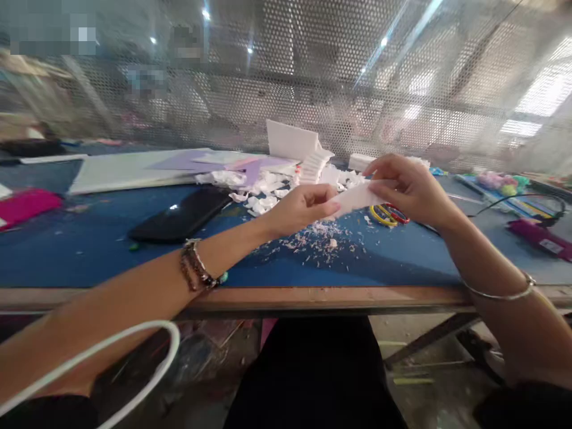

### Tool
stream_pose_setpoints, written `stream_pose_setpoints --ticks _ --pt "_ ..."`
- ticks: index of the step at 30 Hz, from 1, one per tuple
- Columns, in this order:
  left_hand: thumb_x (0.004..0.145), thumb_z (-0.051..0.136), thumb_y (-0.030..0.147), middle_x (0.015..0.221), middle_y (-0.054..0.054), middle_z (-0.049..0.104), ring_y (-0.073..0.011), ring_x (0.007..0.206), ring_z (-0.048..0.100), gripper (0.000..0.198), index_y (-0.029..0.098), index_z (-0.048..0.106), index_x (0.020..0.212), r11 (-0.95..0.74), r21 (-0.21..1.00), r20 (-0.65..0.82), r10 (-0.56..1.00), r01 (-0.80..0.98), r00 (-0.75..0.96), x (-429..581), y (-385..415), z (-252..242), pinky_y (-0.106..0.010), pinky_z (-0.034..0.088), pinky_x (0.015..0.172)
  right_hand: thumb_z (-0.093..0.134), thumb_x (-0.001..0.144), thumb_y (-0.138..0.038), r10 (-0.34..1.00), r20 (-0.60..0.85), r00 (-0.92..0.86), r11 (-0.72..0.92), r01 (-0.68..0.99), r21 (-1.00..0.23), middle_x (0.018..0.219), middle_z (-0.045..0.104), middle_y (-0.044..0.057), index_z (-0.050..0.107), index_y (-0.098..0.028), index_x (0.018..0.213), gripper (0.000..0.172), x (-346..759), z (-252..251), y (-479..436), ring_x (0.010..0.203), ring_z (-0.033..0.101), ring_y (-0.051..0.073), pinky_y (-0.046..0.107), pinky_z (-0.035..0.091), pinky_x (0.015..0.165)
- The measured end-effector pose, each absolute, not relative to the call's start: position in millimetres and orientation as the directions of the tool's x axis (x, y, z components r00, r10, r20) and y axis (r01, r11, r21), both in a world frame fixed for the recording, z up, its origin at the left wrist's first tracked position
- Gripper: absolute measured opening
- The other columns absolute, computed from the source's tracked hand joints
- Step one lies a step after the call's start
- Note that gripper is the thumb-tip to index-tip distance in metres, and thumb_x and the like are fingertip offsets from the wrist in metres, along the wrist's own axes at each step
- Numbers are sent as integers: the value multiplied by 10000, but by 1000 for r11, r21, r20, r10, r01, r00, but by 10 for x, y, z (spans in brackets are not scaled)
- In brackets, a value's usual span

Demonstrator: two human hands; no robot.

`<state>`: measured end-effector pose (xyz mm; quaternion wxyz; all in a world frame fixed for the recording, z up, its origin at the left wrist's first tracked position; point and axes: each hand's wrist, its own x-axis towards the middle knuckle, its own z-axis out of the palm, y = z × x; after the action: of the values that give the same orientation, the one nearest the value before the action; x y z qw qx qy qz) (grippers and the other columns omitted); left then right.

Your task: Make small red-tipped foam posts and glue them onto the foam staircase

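Observation:
Both hands grip one small white foam piece [353,199] above the blue tabletop. My left hand [308,205] pinches its left end between thumb and fingers. At the other end, my right hand [402,185] has its thumb and fingers closed on the piece. Below lies a scatter of fine white crumbs [328,244]. Just under my right hand rest scissors with yellow and red handles [385,215], their blades hidden from me. Behind the hands is a stack of white foam strips [314,165], with torn white scraps [263,204] to its left.
A dark phone [181,215] lies left of my hands. White and lilac sheets [134,170] spread behind it, and a white board [292,140] stands near the perforated metal screen [313,77]. Pink items sit at both sides. A white cable [172,348] loops over my left forearm.

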<state>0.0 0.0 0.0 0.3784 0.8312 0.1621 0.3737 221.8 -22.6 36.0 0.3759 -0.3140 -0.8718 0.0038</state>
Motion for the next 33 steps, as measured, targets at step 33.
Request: stream_pose_setpoints --ticks 33 --pt "833 521 258 686 16 535 -116 709 521 168 170 511 690 -943 151 328 332 297 884 -231 -77 -48 -298 417 860 321 923 -242 479 316 -819 702 573 423 774 553 66 552 -160 836 261 2134 40 300 729 456 161 294 348 682"
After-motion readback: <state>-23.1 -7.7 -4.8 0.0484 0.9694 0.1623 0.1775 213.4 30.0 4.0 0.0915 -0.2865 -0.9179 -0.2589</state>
